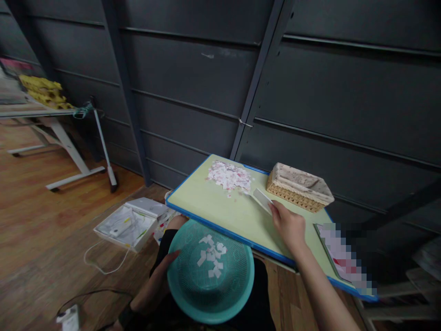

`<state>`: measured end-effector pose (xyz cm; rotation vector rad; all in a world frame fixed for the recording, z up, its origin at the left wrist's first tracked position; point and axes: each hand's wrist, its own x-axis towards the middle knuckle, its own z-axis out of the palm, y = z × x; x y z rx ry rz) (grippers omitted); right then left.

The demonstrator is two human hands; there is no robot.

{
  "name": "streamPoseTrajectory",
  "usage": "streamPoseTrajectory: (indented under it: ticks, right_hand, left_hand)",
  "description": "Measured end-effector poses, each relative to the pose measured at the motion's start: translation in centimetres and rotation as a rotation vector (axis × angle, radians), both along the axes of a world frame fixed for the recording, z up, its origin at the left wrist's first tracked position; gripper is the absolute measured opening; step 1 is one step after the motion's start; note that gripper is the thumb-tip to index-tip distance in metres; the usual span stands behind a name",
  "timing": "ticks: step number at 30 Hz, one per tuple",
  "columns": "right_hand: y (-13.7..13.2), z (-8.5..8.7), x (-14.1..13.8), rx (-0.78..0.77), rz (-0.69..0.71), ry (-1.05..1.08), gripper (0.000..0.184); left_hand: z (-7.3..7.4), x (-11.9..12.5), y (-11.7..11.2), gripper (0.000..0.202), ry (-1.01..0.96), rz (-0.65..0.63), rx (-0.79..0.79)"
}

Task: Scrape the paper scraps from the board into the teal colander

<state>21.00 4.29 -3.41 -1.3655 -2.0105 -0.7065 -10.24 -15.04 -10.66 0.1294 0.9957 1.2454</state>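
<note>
My left hand [164, 269] grips the left rim of a teal mesh basket [193, 294] held in my lap below the table edge. Several small white paper scraps [212, 262] lie in the basket. My right hand [288, 226] rests on the pale green table [220, 209] with a blue rim, its fingers closed on a flat white card [262, 200]. The card's far end points toward a heap of small white and pink paper scraps [229, 175] at the table's far left corner.
A woven basket with a pale liner [298, 186] stands at the back of the table. A blurred-out sheet [341, 255] lies at its right end. On the wooden floor are an open white box [129, 224] with a cable and another table [51, 124] at far left. A dark wall is behind.
</note>
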Motion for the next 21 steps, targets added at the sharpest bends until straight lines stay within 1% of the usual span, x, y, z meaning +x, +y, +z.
streamPoseTrajectory:
  ticks: [3, 7, 10, 13, 15, 18, 21]
  right_hand:
    - [1.1, 0.5, -0.9, -0.084, 0.023, 0.018, 0.048]
    - [2.2, 0.9, -1.9, -0.211, 0.011, -0.013, 0.048]
    - [2.3, 0.9, -2.1, -0.261, -0.005, -0.031, 0.047]
    - [1.9, 1.0, -1.6, -0.253, 0.003, -0.04, 0.046]
    - [1.2, 1.1, -1.0, -0.228, 0.047, -0.039, 0.045]
    - [0.1, 1.5, 0.1, -0.207, 0.169, -0.012, 0.04]
    - [-0.6, 1.8, 1.0, -0.227, 0.273, 0.075, 0.037]
  left_hand:
    - [0.6, 0.1, 0.1, 0.089, 0.002, 0.001, -0.025]
    - [1.3, 0.1, 0.1, 0.087, 0.033, 0.031, -0.04]
    - [1.2, 0.1, 0.2, 0.085, 0.045, 0.067, -0.04]
    - [0.9, 0.1, 0.2, 0.084, 0.043, 0.073, -0.017]
    - [0.6, 0.0, 0.1, 0.082, 0.035, 0.039, 0.004]
    - [0.4, -0.1, 0.0, 0.082, 0.037, -0.019, 0.009]
    - [0.6, -0.1, -0.1, 0.082, 0.05, -0.031, -0.01]
